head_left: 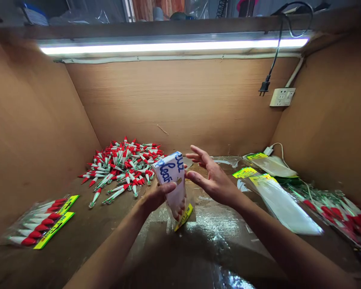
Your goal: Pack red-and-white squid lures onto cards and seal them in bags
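Observation:
My left hand (pixel 157 194) grips a clear packet (pixel 173 185) of red-and-white lures, held upright above the table. The packet has a white card with blue lettering at the top and a yellow label at its lower end. My right hand (pixel 212 176) is open just to the right of the packet, fingers spread, palm facing it and not clearly touching it. A large heap of loose red-and-white lures (pixel 123 166) lies behind and left of my left hand.
Two filled packets with yellow labels (pixel 40 224) lie at the front left. Empty clear bags with yellow headers (pixel 276 196) and more lures (pixel 339 210) lie at the right. Brown board walls enclose the bench; a wall socket (pixel 282 96) and hanging plug (pixel 264 87) are at upper right.

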Motion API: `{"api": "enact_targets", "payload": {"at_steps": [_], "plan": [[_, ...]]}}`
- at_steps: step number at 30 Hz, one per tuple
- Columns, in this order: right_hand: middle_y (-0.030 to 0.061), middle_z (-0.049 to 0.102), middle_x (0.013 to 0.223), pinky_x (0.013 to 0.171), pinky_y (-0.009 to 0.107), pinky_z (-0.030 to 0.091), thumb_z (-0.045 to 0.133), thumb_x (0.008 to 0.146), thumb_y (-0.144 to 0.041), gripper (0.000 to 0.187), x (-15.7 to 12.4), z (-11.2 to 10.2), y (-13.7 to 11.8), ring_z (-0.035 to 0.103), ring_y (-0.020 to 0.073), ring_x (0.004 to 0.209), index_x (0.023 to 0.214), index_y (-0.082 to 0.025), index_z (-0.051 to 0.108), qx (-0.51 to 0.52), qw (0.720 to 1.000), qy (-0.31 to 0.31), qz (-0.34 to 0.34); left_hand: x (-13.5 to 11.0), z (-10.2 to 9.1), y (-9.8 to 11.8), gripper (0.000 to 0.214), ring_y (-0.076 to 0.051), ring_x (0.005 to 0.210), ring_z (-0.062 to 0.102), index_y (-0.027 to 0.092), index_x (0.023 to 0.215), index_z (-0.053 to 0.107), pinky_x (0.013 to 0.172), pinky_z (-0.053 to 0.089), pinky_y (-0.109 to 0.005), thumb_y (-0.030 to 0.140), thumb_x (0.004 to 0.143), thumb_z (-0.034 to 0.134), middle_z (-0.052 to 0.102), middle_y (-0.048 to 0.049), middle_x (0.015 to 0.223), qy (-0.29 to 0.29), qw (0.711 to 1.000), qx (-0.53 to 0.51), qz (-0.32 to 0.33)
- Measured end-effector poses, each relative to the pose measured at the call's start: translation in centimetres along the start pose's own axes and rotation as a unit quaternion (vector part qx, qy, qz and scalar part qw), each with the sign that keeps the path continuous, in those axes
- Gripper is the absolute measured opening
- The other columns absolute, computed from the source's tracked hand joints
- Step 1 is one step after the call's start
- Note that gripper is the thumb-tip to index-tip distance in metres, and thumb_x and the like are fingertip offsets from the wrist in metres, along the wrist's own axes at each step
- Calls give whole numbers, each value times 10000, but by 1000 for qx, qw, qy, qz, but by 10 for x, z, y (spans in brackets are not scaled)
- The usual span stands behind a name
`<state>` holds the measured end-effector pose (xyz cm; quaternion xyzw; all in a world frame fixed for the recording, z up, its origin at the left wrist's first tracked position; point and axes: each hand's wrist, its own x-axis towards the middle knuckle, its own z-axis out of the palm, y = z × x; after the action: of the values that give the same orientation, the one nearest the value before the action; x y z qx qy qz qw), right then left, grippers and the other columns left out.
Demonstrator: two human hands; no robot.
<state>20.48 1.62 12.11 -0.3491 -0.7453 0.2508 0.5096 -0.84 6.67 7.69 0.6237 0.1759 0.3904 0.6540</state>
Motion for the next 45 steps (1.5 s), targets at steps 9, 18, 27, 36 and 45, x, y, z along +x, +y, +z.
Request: {"api": "enact_targets", "payload": {"at_steps": [9, 18, 27, 36, 45], "plan": [[78, 691, 1162, 896, 363, 549, 829, 715, -305, 638, 12, 25, 51, 661, 209, 1031, 1283, -212, 554, 308, 945, 9, 113, -5, -3, -46, 791, -359, 1065, 650, 154, 1308, 562, 926, 493, -493, 636, 709, 748, 638, -180, 1270, -48, 990, -128, -33], [24, 733, 997, 816, 274, 548, 851, 687, -291, 387, 23, 17, 51, 675, 164, 886, 1019, -211, 668, 438, 883, 141, 91, -4, 7, -57, 802, -416, 1367, 387, 112, 1343, 562, 1071, 344, -507, 675, 779, 660, 496, -228, 1433, -77, 980, -186, -5], [115, 666, 1183, 894, 433, 521, 805, 677, -335, 586, 30, -63, 87, 625, 274, 1062, 1206, -190, 601, 6, 960, 272, 74, -4, 6, -62, 1020, -404, 1357, 409, 196, 1539, 227, 1092, 284, -523, 643, 758, 708, 455, -243, 1452, -58, 964, -259, -18], [111, 688, 1144, 815, 336, 531, 698, 824, -376, 447, 14, 11, 88, 660, 210, 950, 1222, -182, 633, 60, 986, -80, 132, -4, 12, -61, 1022, -401, 1331, 441, 271, 1543, 204, 1073, 316, -535, 628, 745, 732, 489, -194, 1422, -57, 959, -274, -40], [8, 656, 746, 544, 228, 430, 778, 724, -327, 471, 10, 12, 95, 567, 104, 588, 1135, -136, 652, 207, 949, -107, 213, -5, 18, -58, 974, -383, 1276, 504, 259, 1508, 287, 1065, 336, -538, 634, 730, 739, 542, -186, 1358, -61, 950, -301, -62]]}}
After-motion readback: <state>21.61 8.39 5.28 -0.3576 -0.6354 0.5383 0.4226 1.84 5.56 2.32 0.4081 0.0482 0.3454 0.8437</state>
